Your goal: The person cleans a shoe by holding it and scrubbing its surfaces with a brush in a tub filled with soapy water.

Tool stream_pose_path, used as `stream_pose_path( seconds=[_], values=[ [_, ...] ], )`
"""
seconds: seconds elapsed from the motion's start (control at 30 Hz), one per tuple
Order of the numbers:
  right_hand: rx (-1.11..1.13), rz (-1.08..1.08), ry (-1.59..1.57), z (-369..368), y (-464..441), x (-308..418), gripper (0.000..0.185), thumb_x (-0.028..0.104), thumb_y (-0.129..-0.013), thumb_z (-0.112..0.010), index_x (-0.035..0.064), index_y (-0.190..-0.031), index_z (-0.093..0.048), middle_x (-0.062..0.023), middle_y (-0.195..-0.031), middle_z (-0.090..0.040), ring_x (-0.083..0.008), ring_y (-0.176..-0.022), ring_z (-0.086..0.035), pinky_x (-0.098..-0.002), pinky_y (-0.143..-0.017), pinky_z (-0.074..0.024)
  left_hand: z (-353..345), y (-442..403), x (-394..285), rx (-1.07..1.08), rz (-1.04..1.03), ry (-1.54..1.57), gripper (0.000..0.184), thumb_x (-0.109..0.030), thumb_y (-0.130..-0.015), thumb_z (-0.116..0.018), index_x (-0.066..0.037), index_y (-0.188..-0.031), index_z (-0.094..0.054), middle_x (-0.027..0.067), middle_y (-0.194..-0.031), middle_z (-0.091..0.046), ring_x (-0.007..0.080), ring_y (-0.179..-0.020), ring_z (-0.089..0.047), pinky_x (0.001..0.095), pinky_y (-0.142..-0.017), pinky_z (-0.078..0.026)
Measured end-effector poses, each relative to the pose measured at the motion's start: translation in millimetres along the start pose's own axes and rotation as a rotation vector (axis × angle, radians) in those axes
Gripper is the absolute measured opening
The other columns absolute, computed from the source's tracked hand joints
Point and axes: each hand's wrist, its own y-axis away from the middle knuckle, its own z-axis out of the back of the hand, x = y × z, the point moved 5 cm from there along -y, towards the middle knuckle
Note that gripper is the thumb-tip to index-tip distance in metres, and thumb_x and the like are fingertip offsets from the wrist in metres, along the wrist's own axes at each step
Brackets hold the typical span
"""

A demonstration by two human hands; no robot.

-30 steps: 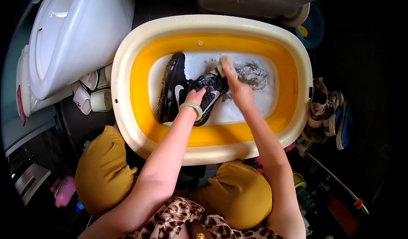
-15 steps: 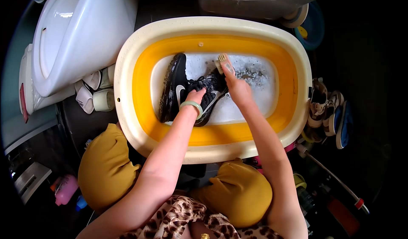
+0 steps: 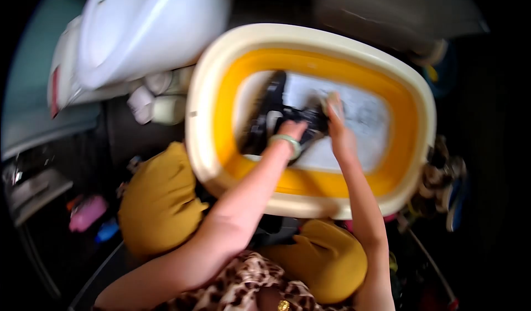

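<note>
A yellow-and-cream basin [image 3: 200, 103] holds foamy, greyish water [image 3: 359, 131]. Inside it, my left hand [image 3: 293, 129], with a pale green bangle at the wrist, grips a black sneaker [image 3: 314, 120] by its upper. A second black sneaker [image 3: 271, 98] lies on its side against the left wall of the basin. My right hand [image 3: 339, 131] is closed round a scrub brush [image 3: 333, 99] at the toe end of the held sneaker. Motion blur hides whether the bristles touch it.
A white toilet-like ceramic fixture [image 3: 149, 29] stands at the upper left, with pale slippers [image 3: 166, 109] below it. Several shoes [image 3: 445, 181] lie right of the basin. A pink bottle [image 3: 88, 212] is at the lower left. My knees [image 3: 163, 203] flank the basin's near side.
The whole view has swung, so the basin appears farther right and slightly tilted. Both hands keep their holds on the sneaker and the brush, and the picture is now blurred.
</note>
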Motion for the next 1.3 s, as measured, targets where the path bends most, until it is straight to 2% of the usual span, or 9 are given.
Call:
stream_pose_path(
  seconds=[0.13, 0.4, 0.47, 0.57, 0.8, 0.97, 1.0, 1.17, 1.3],
  values=[
    [0.031, 0.225, 0.036, -9.4, 80.3, 21.9, 0.062, 0.0, -0.086, -0.051, 0.0247, -0.141, -0.037, -0.0242, -0.078, -0.061, -0.0311, -0.053, -0.055, -0.0395, -0.05, -0.0423, -28.6, -24.9, 28.3, -0.087, -0.111, 0.223, 0.051, -0.038, -0.078, -0.062, 0.007, -0.102, -0.063, 0.0286, -0.106, -0.061, 0.0383, -0.104, -0.058, 0.0393, -0.091, -0.044],
    [-0.125, 0.141, 0.194, 0.7, -28.5, -27.5, 0.047, 0.017, -0.093, -0.046, 0.0283, -0.138, -0.039, -0.0225, -0.064, -0.058, -0.0366, -0.048, -0.053, -0.0465, -0.046, -0.0391, -7.8, -6.2, 4.7, -0.043, -0.042, 0.108, 0.049, -0.038, -0.078, -0.061, 0.008, -0.092, -0.064, 0.0298, -0.1, -0.062, 0.0392, -0.096, -0.061, 0.0421, -0.086, -0.046],
    [-0.018, 0.128, 0.21, -16.2, 36.0, -5.0, 0.047, 0.016, -0.092, -0.047, 0.0285, -0.136, -0.041, -0.0224, -0.062, -0.058, -0.0362, -0.05, -0.055, -0.0462, -0.045, -0.0406, -12.1, -2.0, 13.0, 0.013, 0.017, 0.254, 0.042, -0.032, -0.082, -0.061, 0.006, -0.099, -0.063, 0.0161, -0.091, -0.066, 0.0205, -0.081, -0.061, 0.0345, -0.076, -0.047],
    [0.023, 0.147, 0.16, -5.0, 73.0, 7.4, 0.048, 0.014, -0.09, -0.048, 0.0289, -0.135, -0.042, -0.0223, -0.062, -0.059, -0.0371, -0.054, -0.059, -0.0463, -0.047, -0.0436, -11.8, 15.5, 5.0, 0.009, -0.027, 0.497, 0.036, -0.027, -0.086, -0.062, 0.005, -0.103, -0.061, 0.0102, -0.092, -0.065, 0.016, -0.082, -0.059, 0.0306, -0.075, -0.046],
    [-0.087, -0.126, 0.288, 26.8, -24.6, -50.9, 0.044, 0.019, -0.092, -0.048, 0.034, -0.134, -0.044, -0.0239, -0.076, -0.063, -0.0417, -0.07, -0.062, -0.0484, -0.062, -0.0476, -8.5, -2.2, 15.6, -0.094, -0.044, 0.131, 0.037, -0.028, -0.087, -0.062, 0.003, -0.107, -0.06, 0.0084, -0.099, -0.064, 0.0168, -0.087, -0.058, 0.0288, -0.081, -0.044],
    [-0.145, -0.414, 0.047, 15.0, 30.5, -151.1, 0.048, 0.018, -0.091, -0.046, 0.032, -0.137, -0.041, -0.0242, -0.088, -0.064, -0.0394, -0.079, -0.062, -0.0436, -0.069, -0.0479, -23.3, 11.3, 19.2, 0.112, -0.036, 0.699, 0.035, -0.019, -0.084, -0.066, 0.001, -0.111, -0.057, 0.0086, -0.105, -0.062, 0.0172, -0.094, -0.058, 0.0282, -0.084, -0.046],
    [-0.187, -0.409, -0.051, -1.7, 40.9, -165.5, 0.052, 0.009, -0.089, -0.048, 0.0278, -0.138, -0.043, -0.0078, -0.064, -0.061, -0.016, -0.047, -0.048, -0.0315, -0.046, -0.0414, -27.7, 16.2, 17.3, 0.136, -0.027, 0.811, 0.032, -0.016, -0.084, -0.067, 0.0, -0.109, -0.057, 0.0082, -0.105, -0.062, 0.017, -0.094, -0.058, 0.0283, -0.083, -0.046],
    [-0.077, -0.479, -0.728, -6.8, 51.3, -106.5, 0.05, 0.005, -0.091, -0.045, 0.0186, -0.139, -0.042, -0.008, -0.125, -0.059, -0.0123, -0.053, -0.048, -0.0266, -0.049, -0.0412, -35.5, 39.7, 17.5, 0.012, -0.032, 0.965, 0.024, -0.011, -0.084, -0.065, -0.006, -0.107, -0.057, 0.0043, -0.104, -0.062, 0.0157, -0.093, -0.058, 0.0286, -0.081, -0.045],
    [-0.143, -0.522, -0.9, 2.0, 51.9, -87.3, 0.05, 0.003, -0.092, -0.044, 0.0136, -0.14, -0.039, -0.0016, -0.138, -0.048, -0.0049, -0.05, -0.037, -0.0206, -0.039, -0.0315, -36.5, 65.2, 11.1, -0.014, -0.014, 1.089, 0.016, -0.003, -0.084, -0.061, -0.006, -0.1, -0.059, 0.0023, -0.099, -0.062, 0.0117, -0.093, -0.057, 0.0245, -0.083, -0.043]
  ],
)
